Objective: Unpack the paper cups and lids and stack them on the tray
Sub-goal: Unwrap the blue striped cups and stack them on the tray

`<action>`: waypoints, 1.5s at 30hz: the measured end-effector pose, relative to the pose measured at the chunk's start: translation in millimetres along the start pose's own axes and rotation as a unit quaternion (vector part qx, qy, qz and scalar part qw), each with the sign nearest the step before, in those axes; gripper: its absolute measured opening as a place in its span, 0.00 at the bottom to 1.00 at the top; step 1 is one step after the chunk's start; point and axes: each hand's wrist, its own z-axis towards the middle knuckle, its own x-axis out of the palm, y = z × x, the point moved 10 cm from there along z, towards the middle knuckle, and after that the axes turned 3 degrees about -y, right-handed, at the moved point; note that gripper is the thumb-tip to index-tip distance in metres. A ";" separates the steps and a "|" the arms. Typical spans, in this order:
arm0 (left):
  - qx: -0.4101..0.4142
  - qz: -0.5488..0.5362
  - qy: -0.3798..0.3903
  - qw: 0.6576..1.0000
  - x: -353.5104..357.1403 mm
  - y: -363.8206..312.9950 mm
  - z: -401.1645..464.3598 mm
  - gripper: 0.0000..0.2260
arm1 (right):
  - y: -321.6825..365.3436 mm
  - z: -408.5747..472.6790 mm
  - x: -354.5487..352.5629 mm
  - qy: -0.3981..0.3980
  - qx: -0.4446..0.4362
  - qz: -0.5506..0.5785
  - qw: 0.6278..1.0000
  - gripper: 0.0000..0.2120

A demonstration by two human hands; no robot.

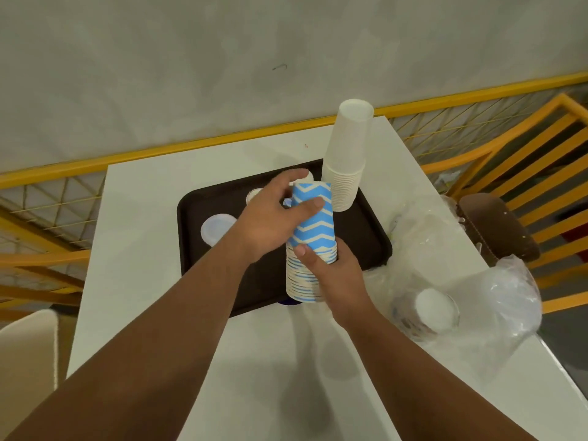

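Observation:
A stack of blue-and-cream zigzag paper cups (pixel 313 237) stands upside down over the near part of the dark brown tray (pixel 203 262). My left hand (pixel 273 214) grips the top cup, thumb across its side. My right hand (pixel 334 275) holds the lower rims of the same stack. A taller stack of plain white cups (pixel 346 157) stands upside down at the tray's far right corner. Translucent lids (pixel 216 229) lie on the tray's left part, others partly hidden behind my left hand.
Crumpled clear plastic wrapping (pixel 496 300) lies on the white table (pixel 133 249) to the right, with a pack of white lids (pixel 434 308) inside. Yellow railing (pixel 191 144) runs behind the table. A brown chair seat (pixel 496 224) sits at the right.

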 end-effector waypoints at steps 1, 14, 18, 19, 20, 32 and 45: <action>-0.008 -0.024 -0.001 1.000 1.3 5.1 -4.8 0.20 | 1.0 -0.6 3.6 0.017 0.000 -0.006 1.000 0.25; 0.088 -0.019 -0.202 0.975 -46.7 -37.8 3.7 0.14 | -8.1 -1.0 -9.3 -0.049 -0.005 -0.120 0.992 0.26; 0.167 0.048 -0.207 0.963 -56.2 -72.4 34.9 0.16 | -14.8 -0.1 -16.0 -0.065 0.010 -0.112 0.992 0.28; 0.179 0.083 -0.199 0.960 -52.0 -74.3 41.9 0.17 | -16.4 0.4 -16.7 -0.066 0.011 -0.118 0.991 0.29; 0.187 0.115 -0.187 0.957 -46.5 -73.3 48.2 0.17 | -17.3 0.6 -17.2 -0.068 0.011 -0.121 0.990 0.29; 0.076 0.361 -0.024 0.929 -4.3 9.1 80.5 0.18 | -15.1 5.1 -13.7 -0.062 0.000 -0.122 0.991 0.29; -0.060 -0.120 -0.075 0.988 0.4 14.9 -20.7 0.23 | 0.2 3.3 2.9 0.027 -0.011 -0.102 0.994 0.33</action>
